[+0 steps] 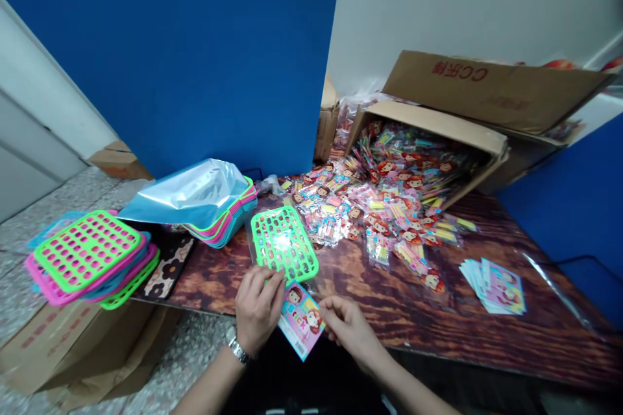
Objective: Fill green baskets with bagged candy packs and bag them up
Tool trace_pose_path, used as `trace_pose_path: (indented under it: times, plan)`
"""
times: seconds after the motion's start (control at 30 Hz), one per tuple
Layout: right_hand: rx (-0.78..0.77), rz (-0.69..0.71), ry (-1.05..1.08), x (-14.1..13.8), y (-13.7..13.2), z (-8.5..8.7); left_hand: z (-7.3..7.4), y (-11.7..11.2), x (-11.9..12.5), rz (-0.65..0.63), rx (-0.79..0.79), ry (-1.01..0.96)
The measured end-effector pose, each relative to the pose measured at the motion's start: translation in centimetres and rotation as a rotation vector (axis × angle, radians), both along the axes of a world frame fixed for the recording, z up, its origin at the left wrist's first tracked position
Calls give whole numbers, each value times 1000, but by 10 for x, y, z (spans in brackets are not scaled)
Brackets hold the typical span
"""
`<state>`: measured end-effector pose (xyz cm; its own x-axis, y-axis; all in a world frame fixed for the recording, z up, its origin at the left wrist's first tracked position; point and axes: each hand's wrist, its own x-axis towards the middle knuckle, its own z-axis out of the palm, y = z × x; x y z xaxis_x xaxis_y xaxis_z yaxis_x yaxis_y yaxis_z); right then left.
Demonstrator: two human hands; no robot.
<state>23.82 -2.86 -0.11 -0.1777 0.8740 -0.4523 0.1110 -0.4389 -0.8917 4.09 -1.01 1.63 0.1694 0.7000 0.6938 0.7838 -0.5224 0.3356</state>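
Note:
A green plastic grid tray [277, 233] lies on the table inside a clear plastic bag, with small items showing through its holes. My left hand [259, 308] has its fingers curled over the near left edge of that bag, by the tray's rim. A printed card [302, 321] with cartoon figures and the word "Stick" is tilted just in front of the tray. My right hand [348, 324] pinches the card's right edge between thumb and fingers. The card's upper left part lies close to my left fingers; whether they touch it, I cannot tell.
Small cartoon packets [379, 207] spill from a tipped cardboard box [433, 117]. More cards [499, 285] lie at right. Stacked baskets [231, 217] carry bluish plastic bags [189, 191]. Colourful grid trays [90, 249] and a flower-patterned phone [170, 269] sit at left. A blue panel [195, 58] stands behind.

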Motion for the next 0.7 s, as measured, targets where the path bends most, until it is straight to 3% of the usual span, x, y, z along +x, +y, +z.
trace_pose_path:
  times: [0.3,0.7]
  plan:
    - [-71,-103,1,19,-5,-5,-3,2,2,-6,38,16]
    - [-172,-174,207,16,-9,-6,-2,6,5,-5,35,31]
